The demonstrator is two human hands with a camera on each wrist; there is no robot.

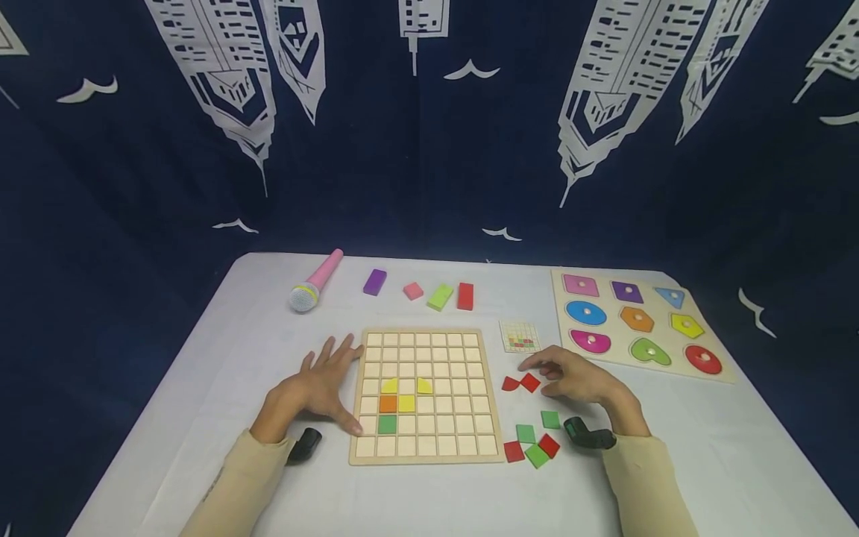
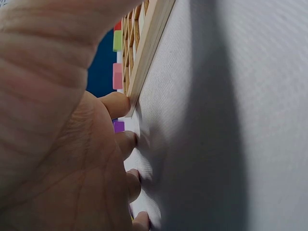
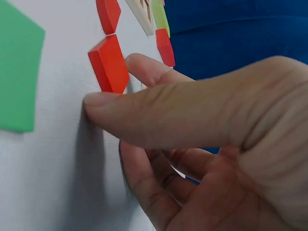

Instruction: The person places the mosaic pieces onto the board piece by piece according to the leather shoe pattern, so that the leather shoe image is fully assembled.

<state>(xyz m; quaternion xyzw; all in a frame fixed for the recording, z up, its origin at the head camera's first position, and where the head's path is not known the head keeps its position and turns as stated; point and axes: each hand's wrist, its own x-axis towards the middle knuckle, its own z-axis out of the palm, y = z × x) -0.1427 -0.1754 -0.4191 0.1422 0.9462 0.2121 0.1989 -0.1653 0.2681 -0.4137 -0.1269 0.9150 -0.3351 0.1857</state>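
Note:
A wooden grid board (image 1: 454, 403) lies mid-table with orange, yellow and green tiles in some of its cells. My left hand (image 1: 327, 384) is spread along the board's left side, with index finger and thumb at its edge. Beyond the board's right side, my right hand (image 1: 573, 377) hovers low by a red square tile (image 1: 531, 382). Its thumb and index finger are parted on either side of that tile, also seen close up as the red tile (image 3: 109, 65) in the right wrist view. A red curved-edge tile (image 1: 511, 383) lies against the square's corner.
Green and red tiles (image 1: 526, 434) lie loose right of the board. A small pattern card (image 1: 520, 337) is above them, beside a shape puzzle board (image 1: 620, 350). Along the back are a pink toy microphone (image 1: 322, 276) and several coloured blocks, including a purple block (image 1: 375, 282).

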